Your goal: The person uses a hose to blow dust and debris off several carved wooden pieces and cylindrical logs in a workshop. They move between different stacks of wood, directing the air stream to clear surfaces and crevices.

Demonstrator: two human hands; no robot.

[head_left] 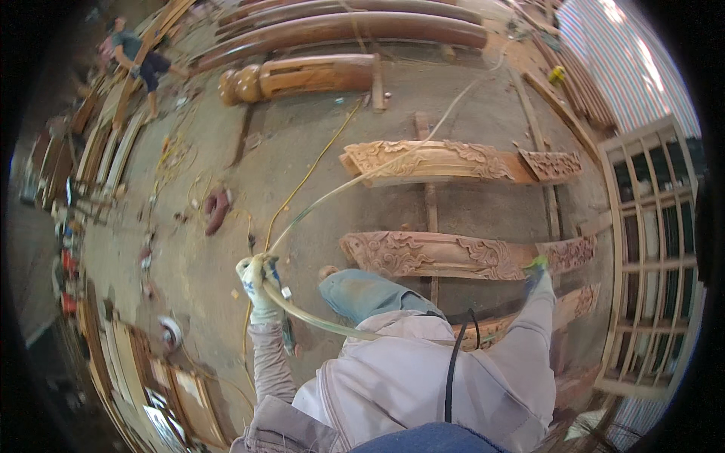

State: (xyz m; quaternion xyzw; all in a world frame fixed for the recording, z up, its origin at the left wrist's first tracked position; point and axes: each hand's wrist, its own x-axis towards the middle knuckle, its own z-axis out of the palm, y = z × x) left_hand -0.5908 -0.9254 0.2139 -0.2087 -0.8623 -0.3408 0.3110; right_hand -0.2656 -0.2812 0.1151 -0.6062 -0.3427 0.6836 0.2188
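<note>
Yellowish hose (321, 325) in curled fingers of left hand (259, 273), right hand (537, 275) near carved beam (445, 255), fingers too blurred to tell

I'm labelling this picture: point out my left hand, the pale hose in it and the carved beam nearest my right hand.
Left hand (257, 274): head view, middle of the fist.
Pale hose (304, 315): head view, stretch below the hand.
Carved beam (442, 255): head view, middle of its length.

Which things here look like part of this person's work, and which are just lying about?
In use, as far as I can judge:
- pale hose, gripped by the left hand
- carved beam beside the right hand, whose grip is too blurred to tell

Apparently just around:
- thick column
- dark red bundle
- wooden lattice
</note>
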